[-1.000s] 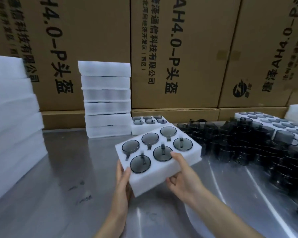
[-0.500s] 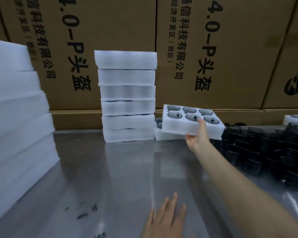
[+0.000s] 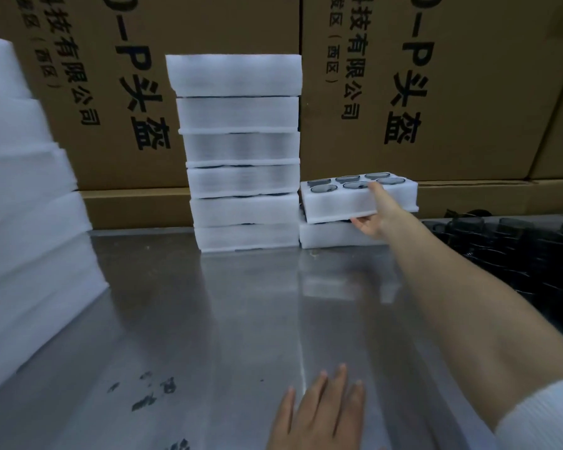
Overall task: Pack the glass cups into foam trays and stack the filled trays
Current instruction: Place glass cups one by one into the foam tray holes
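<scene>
Dim, soft, slightly motion-blurred view; pale glare on the steel table (image 3: 241, 319), wide-angle bending at edges, perhaps overhead lighting.

White foam trays (image 3: 238, 76) are stacked before brown cartons (image 3: 468, 92) printed in black characters; smoky grey cups (image 3: 351, 185) are seated in white foam, and the table (image 3: 241, 303) is dull silver
</scene>
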Demonstrator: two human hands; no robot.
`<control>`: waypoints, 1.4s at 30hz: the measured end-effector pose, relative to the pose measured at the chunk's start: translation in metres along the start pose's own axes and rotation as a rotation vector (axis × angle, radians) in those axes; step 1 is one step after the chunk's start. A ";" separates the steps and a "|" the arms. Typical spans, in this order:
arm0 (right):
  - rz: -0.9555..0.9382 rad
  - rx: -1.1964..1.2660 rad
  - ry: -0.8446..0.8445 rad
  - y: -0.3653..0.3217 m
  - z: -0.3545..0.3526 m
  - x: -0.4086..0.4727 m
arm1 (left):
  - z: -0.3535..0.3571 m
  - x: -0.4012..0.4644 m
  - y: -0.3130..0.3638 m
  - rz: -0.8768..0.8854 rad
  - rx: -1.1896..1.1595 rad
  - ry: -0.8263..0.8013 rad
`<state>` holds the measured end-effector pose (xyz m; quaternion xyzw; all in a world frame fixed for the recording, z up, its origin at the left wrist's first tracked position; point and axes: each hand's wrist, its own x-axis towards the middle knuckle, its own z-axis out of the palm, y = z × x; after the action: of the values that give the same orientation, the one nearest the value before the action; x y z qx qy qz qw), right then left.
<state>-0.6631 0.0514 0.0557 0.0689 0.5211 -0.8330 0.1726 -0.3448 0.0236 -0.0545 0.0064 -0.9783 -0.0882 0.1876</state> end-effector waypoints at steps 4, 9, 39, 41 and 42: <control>0.054 0.102 -0.021 0.000 -0.004 0.007 | 0.000 -0.002 0.003 -0.009 -0.013 0.010; 0.027 0.107 -0.070 0.008 0.003 0.011 | 0.000 0.000 0.003 -0.011 0.055 0.122; -0.558 -0.676 0.056 0.089 -0.020 0.012 | -0.003 -0.003 -0.001 0.035 -0.001 0.043; -0.581 -0.702 0.037 0.095 -0.023 -0.005 | -0.013 -0.005 -0.002 0.020 -0.003 -0.043; -0.582 -0.720 0.033 0.097 -0.026 -0.015 | -0.016 -0.006 -0.001 -0.011 -0.006 -0.087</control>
<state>-0.6162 0.0399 -0.0332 -0.1311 0.7777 -0.6116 -0.0637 -0.3333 0.0202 -0.0418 0.0072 -0.9852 -0.0925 0.1444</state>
